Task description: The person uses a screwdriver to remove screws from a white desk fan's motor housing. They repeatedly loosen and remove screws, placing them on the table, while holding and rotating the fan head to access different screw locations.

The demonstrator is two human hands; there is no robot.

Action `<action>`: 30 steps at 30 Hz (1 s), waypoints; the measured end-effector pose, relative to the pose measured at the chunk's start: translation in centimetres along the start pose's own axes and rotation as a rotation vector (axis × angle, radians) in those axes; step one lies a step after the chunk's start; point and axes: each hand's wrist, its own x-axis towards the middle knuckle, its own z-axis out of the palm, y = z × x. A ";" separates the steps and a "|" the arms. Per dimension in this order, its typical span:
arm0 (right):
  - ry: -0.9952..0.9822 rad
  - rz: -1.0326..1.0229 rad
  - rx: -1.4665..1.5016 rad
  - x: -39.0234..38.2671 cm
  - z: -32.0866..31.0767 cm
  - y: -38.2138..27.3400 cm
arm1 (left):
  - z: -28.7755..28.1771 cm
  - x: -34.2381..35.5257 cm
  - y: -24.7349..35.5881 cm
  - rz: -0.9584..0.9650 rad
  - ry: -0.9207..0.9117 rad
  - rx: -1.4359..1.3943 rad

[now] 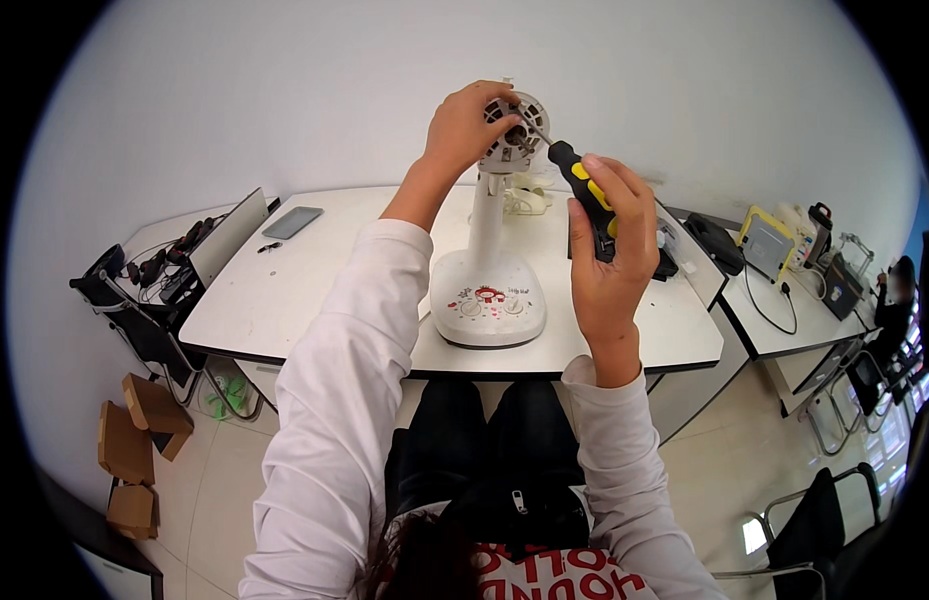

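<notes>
fan motor head (537, 107), bare of blades and cage, is where both hands meet, up at the top of its white pole (487, 215). the right hand (622, 222) is closed on the black and yellow handle of a screwdriver (565, 158), thumb on one side and fingers on the other, the shaft slanting up and left to the slotted housing. the left hand (467, 128) is curled at the housing's near-left edge, thumb and fingertips close about the driver's tip; i cannot tell whether they clamp the housing, pinch a screw or only steady the shaft, as the tip is hidden.

the step in hand looks like screw work on the housing, though whether in or out can't be judged from this. as i read it, the next move calls for the tip kept seated and in line while the right wrist turns, with the left fingers bracing so the head doesn't swivel.

below, the pole stands upright on a white base (490, 335) with two knobs, near the front edge of the white table (365, 300). pale translucent parts (527, 203) lie behind it; a grey flat device (292, 222) rests well off to the left.
</notes>
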 end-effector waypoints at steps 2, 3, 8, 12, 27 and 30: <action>-0.014 0.017 -0.011 0.0 -0.1 -0.1 | 0.0 -0.1 0.1 -0.017 -0.006 -0.015; -0.029 0.023 -0.021 -0.1 -0.2 -0.2 | -0.1 -0.1 0.1 -0.024 -0.008 -0.021; -0.062 0.000 -0.029 -0.2 -0.1 -0.1 | -0.4 -0.2 0.3 -0.039 -0.021 -0.019; -0.037 -0.037 -0.032 -0.2 0.0 0.0 | -0.1 -0.1 0.2 -0.013 -0.008 -0.017; -0.106 -0.059 0.010 -0.2 0.1 -0.3 | -0.1 0.2 -0.4 0.004 0.007 -0.023; -0.107 -0.074 -0.004 -0.4 0.2 -0.1 | -0.1 0.2 -0.5 0.005 0.003 -0.023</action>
